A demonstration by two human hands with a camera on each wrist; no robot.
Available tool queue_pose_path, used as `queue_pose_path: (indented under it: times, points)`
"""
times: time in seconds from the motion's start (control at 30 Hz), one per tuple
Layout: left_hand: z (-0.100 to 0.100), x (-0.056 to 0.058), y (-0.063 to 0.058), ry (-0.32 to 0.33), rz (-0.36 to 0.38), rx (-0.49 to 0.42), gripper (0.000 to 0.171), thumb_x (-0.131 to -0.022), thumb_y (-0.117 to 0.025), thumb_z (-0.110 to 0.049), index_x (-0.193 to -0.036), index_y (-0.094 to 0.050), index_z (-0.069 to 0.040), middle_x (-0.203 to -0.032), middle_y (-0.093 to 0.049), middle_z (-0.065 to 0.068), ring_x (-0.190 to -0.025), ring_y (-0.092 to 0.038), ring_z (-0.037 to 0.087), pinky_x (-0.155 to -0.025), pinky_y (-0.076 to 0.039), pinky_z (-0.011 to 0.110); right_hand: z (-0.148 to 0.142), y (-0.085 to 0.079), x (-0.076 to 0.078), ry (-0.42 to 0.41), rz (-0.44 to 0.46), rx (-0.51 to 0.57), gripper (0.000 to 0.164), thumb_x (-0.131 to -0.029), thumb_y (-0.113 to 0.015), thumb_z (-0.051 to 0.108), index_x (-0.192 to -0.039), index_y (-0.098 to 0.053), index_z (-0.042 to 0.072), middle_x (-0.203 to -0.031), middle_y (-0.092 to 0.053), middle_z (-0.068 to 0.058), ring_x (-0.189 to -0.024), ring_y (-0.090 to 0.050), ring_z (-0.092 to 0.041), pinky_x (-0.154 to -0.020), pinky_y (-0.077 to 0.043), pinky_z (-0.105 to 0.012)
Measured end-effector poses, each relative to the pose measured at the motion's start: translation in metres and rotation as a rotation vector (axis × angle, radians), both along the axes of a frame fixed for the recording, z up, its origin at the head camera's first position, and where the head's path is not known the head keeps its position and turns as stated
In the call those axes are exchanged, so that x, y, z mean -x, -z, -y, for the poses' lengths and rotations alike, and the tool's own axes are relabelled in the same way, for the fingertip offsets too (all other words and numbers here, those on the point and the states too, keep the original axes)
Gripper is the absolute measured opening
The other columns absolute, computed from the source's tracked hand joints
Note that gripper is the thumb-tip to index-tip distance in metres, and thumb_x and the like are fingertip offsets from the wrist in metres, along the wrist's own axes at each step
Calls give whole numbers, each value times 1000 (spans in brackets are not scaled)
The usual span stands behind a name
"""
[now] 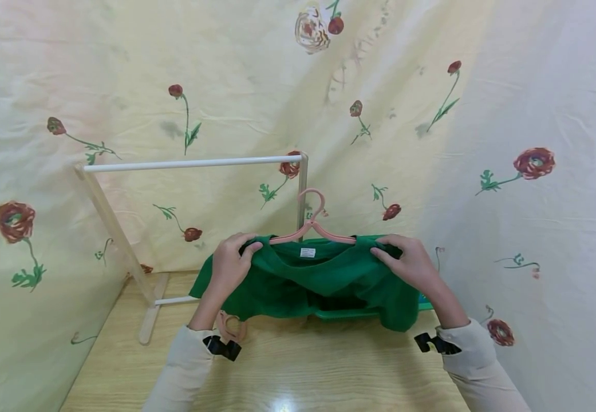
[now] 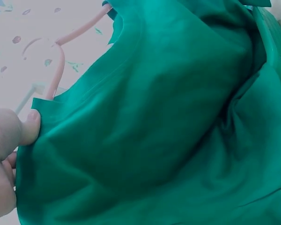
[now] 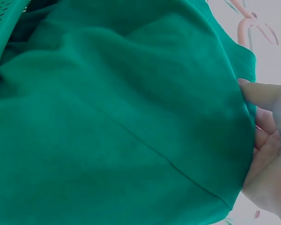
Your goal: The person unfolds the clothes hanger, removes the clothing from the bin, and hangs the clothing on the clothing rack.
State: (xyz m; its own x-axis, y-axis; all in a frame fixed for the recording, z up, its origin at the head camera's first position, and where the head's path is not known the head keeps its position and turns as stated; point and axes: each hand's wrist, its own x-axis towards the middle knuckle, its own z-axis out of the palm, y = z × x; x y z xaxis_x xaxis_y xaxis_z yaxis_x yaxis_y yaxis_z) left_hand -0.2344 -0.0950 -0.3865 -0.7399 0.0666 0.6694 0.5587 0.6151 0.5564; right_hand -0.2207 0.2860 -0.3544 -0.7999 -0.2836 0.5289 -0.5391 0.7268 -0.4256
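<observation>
Lower centre of the frame: a pale wood-grain bench [image 1: 339,366]; on it, left of centre, a curved pink plastic piece [image 1: 222,327], partly covered. Centre left: left hand [image 1: 227,264], its grip pinching one shoulder of a bright-green, short-sleeved cloth shirt [image 1: 282,273]. Centre right: right hand [image 1: 412,260], its grip pinching the opposite shoulder. Whether either grip also takes in hanger, we cannot tell. The shirt spans the centre, held up between both; in its neckline sits a slim pink plastic hanger [image 1: 311,224], hook uppermost. Behind: a green perforated plastic basket [image 1: 348,314], mostly hidden. Left to centre: a white rail [image 1: 194,163] on pale wooden posts [image 1: 112,220]. Farthest: cream flowered cloth [image 1: 256,57]. Status, as we judge: hanger inserted, done; shoulders being settled, nearly done; hook not on the rail, so hanging up is outstanding.
</observation>
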Motion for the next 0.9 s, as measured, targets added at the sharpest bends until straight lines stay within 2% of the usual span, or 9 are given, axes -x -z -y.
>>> queue_pose_path:
  times: [0.03,0.17,0.27,0.43,0.63,0.9]
  points:
    - [1,1,0,7,3,-2,21,-95,-72,-18,-110,-78,-5,-106,-77,14,-100,-73,32,-89,-60,50,1,1,1,-2,-22,10,15,-92,-74,4,-106,-75,-2,-103,-76,-19,-94,-72,-36,-82,-60,-55]
    - [4,5,-1,28,15,-5,21,-95,-71,-19,-111,-77,-7,-109,-77,12,-103,-73,31,-92,-60,49,4,1,2,-3,-98,33,11,-89,-76,2,-100,-76,1,-97,-76,-14,-88,-73,-31,-79,-61,-32]
    - [8,8,-2,37,18,-7,21,-96,-71,-19,-112,-77,-8,-110,-77,12,-104,-73,31,-93,-59,49,6,-1,3,-9,-128,51,10,-88,-77,0,-98,-77,2,-93,-76,-12,-85,-72,-29,-79,-53,-12]
    - [13,11,-2,47,30,-12,21,-96,-71,-18,-113,-77,-7,-110,-77,13,-105,-73,31,-93,-60,49,6,1,5,-12,-160,70,10,-86,-77,-3,-96,-77,0,-89,-76,-13,-81,-71,-29,-79,-45,-2]
    - [16,9,-3,48,58,-6,22,-96,-71,-19,-113,-76,-5,-111,-76,14,-105,-73,32,-92,-60,48,5,0,2,4,-167,57,11,-85,-78,-1,-97,-77,1,-88,-75,-11,-80,-70,-26,-78,-45,-2]
    - [19,6,-5,68,93,-5,22,-96,-72,-18,-114,-76,-6,-112,-76,14,-107,-72,31,-94,-59,47,7,-1,-3,22,-192,28,13,-85,-79,-1,-97,-77,3,-87,-75,-9,-80,-70,-25,-73,-57,-25]
